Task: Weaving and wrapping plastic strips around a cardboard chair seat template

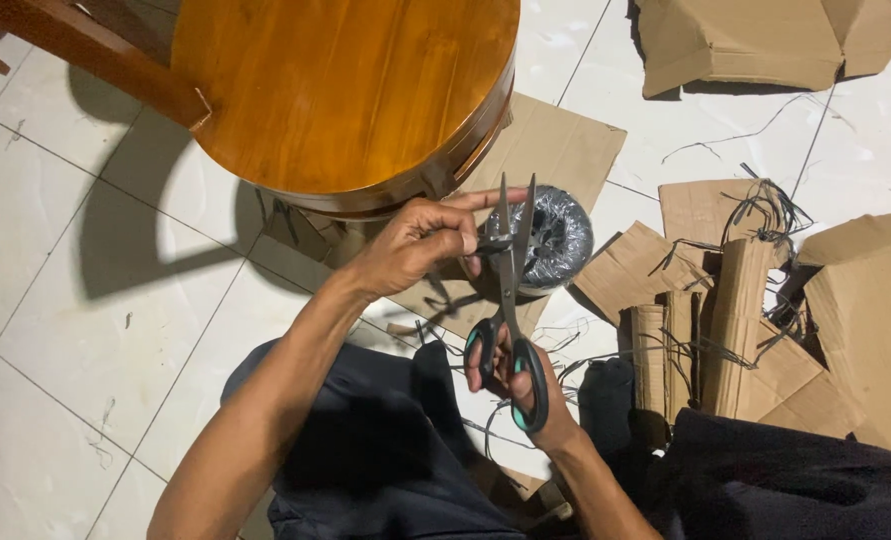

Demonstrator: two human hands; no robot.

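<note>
Dark trousers fill the lower frame. Black scissors, blades parted at centre, are gripped through the handles by the right hand; a thin dark strip is pinched between the blades by the left hand. Judged by cardboard pieces and scattered strands at right, much cutting is done; the roll remains.

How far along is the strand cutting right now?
Done: cut black strand scraps lie over the cardboard pieces. In hand: the right hand works open scissors on a strand pinched by the left hand. Left: the black strand roll looks fairly full.
</note>
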